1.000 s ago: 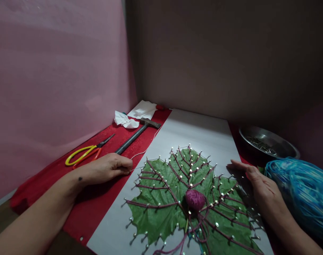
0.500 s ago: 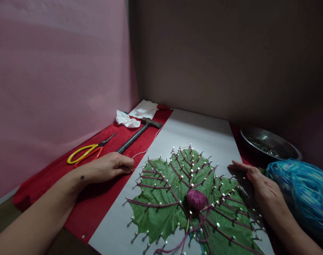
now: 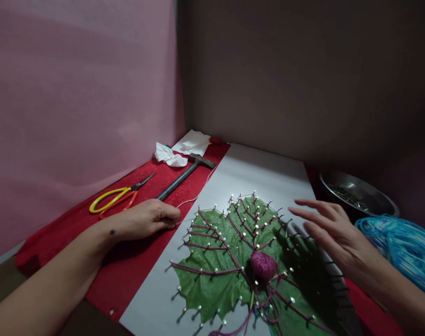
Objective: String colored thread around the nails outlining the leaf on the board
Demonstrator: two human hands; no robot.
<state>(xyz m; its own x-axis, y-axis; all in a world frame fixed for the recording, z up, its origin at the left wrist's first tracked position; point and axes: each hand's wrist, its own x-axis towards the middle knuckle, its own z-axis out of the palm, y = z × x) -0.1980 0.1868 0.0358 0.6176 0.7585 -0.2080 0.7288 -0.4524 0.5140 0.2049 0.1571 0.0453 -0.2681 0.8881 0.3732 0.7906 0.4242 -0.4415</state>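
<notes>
A green leaf (image 3: 207, 263) lies on a white board (image 3: 264, 170), ringed and crossed by several nails. Purple yarn runs between nails along its veins, and a purple yarn ball (image 3: 263, 267) rests at the middle. My left hand (image 3: 158, 214) is closed on a thin white string (image 3: 189, 200) at the board's left edge. From there the string stretches taut to nails on the leaf's upper left outline. My right hand (image 3: 329, 228) hovers over the leaf's right side, fingers spread and holding nothing, its shadow dark on the leaf.
On the red cloth (image 3: 163, 179) to the left lie scissors (image 3: 123, 196) with yellow and orange handles, a hammer (image 3: 184, 177) and crumpled white tissue (image 3: 170, 155). A metal bowl (image 3: 380, 196) of nails and a blue string bundle (image 3: 404, 252) sit at the right. Walls stand close behind and left.
My right hand has lifted from the board's right edge and moved left over the leaf, fingers spreading. My left hand keeps its hold on the string. The whole view has shifted slightly.
</notes>
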